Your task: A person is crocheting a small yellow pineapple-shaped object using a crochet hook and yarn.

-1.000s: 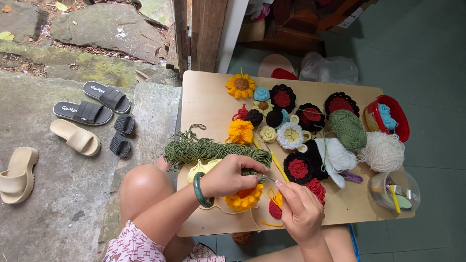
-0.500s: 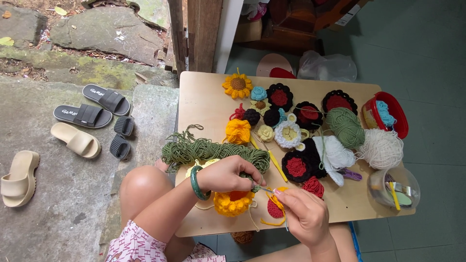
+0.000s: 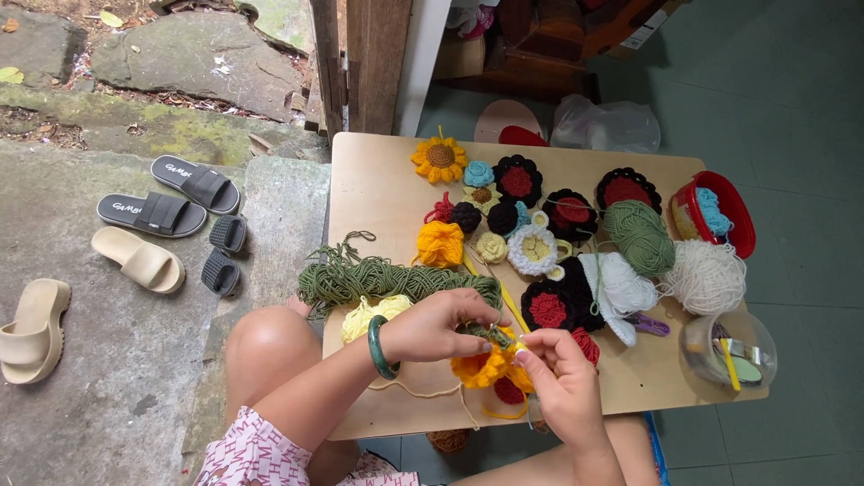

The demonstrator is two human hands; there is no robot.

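The left hand has slid right over the orange crocheted flower, and the right hand has come up to meet it, fingertips now pinching together above it.

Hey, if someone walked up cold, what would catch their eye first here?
Likely the two hands at the near edge of the wooden table: the left hand and right hand pinch an orange-yellow crochet flower. Behind them lie a green yarn hank and a yellow sunflower.
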